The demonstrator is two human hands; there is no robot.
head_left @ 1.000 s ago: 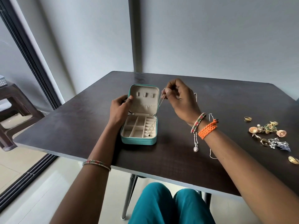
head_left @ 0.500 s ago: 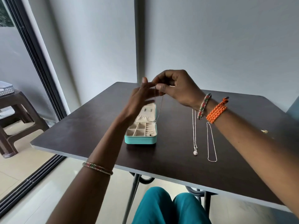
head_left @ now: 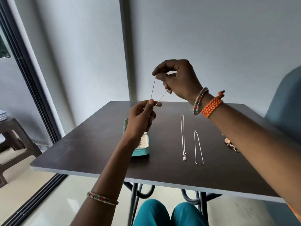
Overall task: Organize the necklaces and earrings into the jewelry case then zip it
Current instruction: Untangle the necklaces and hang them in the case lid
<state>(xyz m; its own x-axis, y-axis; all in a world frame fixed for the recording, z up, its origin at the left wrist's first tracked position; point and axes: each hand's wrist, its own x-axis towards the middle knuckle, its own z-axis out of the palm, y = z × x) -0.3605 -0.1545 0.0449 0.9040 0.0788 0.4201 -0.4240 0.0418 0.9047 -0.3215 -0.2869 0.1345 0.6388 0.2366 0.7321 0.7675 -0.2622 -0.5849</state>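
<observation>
Above table, both hands' grips, left and right, pinch a chain (taut, running upward).

Your left hand and forearm hide most of the jewelry case, so you can't see its compartments. To the right of the case, your right forearm covers most of the earrings. The thin chain's clasp is too fine to make out.
</observation>
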